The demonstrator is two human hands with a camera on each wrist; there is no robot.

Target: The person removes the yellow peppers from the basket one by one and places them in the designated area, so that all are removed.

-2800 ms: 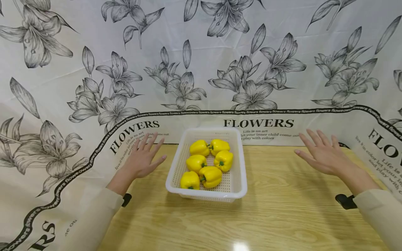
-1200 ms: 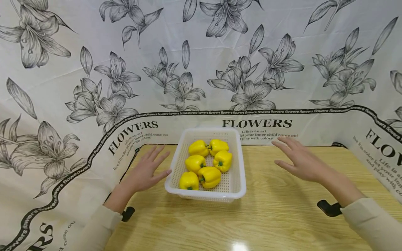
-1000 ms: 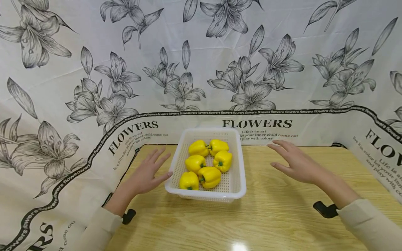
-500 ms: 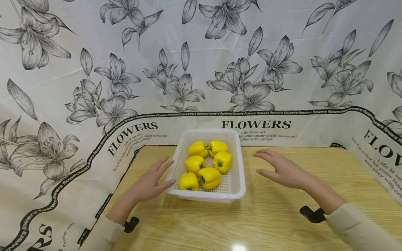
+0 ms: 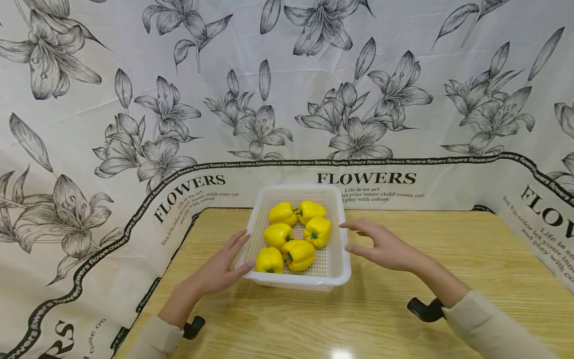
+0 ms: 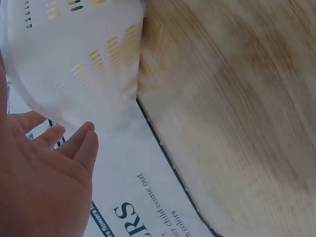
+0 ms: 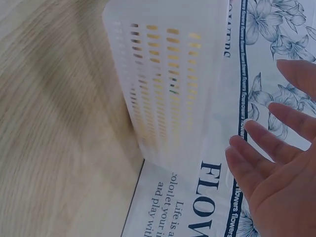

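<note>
A white perforated plastic basket (image 5: 296,280) holds several yellow bell peppers (image 5: 299,255) with green stems. My left hand (image 5: 217,271) is at the basket's left side, its thumb by the front left part of the rim. Seen from the left wrist, the fingers of the left hand (image 6: 49,177) are loosely bent beside the basket (image 6: 59,54); contact is hard to tell. On the opposite side, my right hand (image 5: 383,247) has its fingertips close to the right rim. The right wrist view has the right hand (image 7: 279,173) with fingers extended beside the basket wall (image 7: 168,98).
The basket stands on a light wood-grain table (image 5: 269,324), near its back edge. A white curtain (image 5: 287,70) printed with grey lilies and "FLOWERS" lettering hangs behind and along both sides. Black wrist mounts (image 5: 423,309) sit below the forearms.
Both hands have moved inward toward the basket, the right hand travelling farther leftward from well out on the right. The basket and peppers have stayed in place.
</note>
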